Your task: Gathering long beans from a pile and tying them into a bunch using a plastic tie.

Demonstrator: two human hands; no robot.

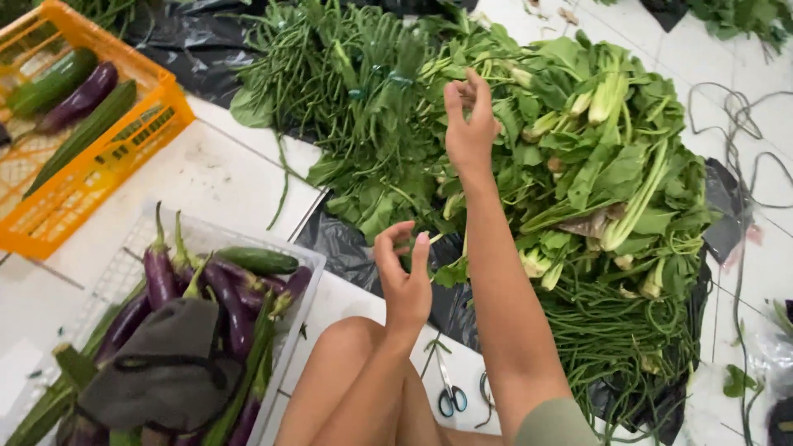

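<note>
Just beneath right hand (469, 124): leafy greens (611, 165).

There are two hands, the left hand (404, 277) and the right hand (469, 124). There are two crates, one orange crate (157, 111) far left, one white crate (215, 235) near left. One pair of scissors (450, 395) lies near.

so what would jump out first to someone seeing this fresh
The big heap of leafy greens and long beans on black plastic fills the top, with the right hand reaching into it. Lower left, a clear crate holds purple eggplants; an orange crate sits top left.
</note>
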